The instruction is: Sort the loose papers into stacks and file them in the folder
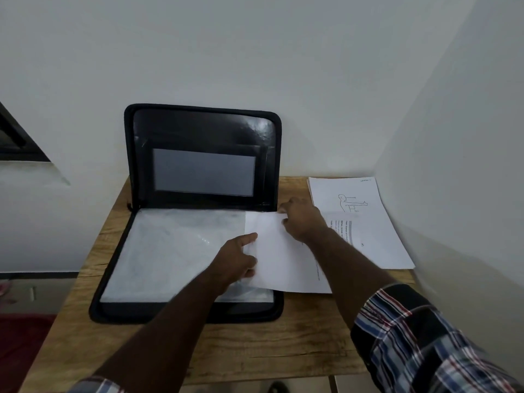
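A black zip folder (pixel 198 129) lies open on the wooden table (pixel 255 341), its lid leaning against the wall. Clear plastic sleeves (pixel 170 251) fill its lower half. A white sheet of paper (pixel 279 256) lies half over the folder's right edge, blank side up. My left hand (pixel 236 258) pinches the sheet's left edge with thumb on top. My right hand (pixel 302 219) holds the sheet's far right corner, fingers curled on it. A stack of printed papers (pixel 368 222) lies to the right of the folder, partly under the sheet.
White walls close in behind the table and on the right. The table's left edge drops to a floor with a red mat (pixel 19 344). A dark window frame (pixel 17 140) shows at far left.
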